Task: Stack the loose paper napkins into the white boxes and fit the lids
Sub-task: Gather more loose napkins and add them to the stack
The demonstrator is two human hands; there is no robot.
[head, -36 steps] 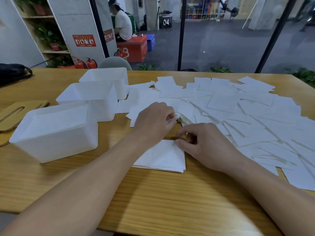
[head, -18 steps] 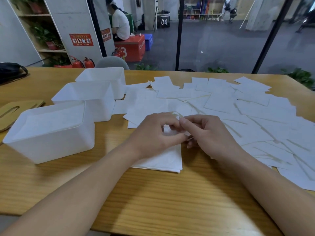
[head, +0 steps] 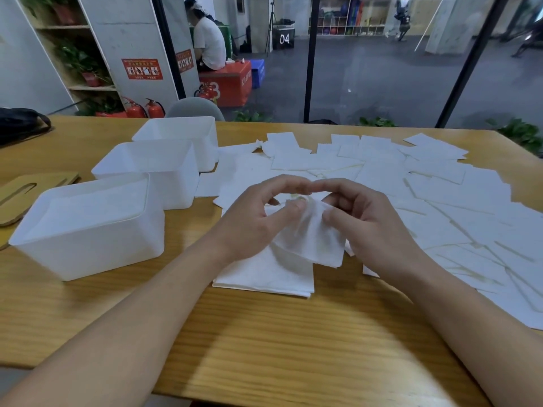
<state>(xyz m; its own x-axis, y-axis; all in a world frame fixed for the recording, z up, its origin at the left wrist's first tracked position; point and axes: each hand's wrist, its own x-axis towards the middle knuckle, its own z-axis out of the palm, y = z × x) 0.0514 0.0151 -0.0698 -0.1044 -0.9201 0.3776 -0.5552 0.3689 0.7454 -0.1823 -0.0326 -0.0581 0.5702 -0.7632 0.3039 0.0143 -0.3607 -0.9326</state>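
Both hands meet over the middle of the wooden worktop (head: 264, 348), the left hand (head: 252, 221) and right hand (head: 367, 227) each pinching one white napkin (head: 311, 239) held up between them, its lower edge hanging just above a small stack of napkins (head: 264, 274) lying flat near the front edge. To the right and behind, loose napkins (head: 426, 186) lie spread and overlapping across the worktop. On the left stand three white boxes in a row — the near box (head: 88, 230), the middle box (head: 152, 168) and the far box (head: 179, 139) — all open-topped. Wooden lids (head: 26, 192) lie flat at the left edge.
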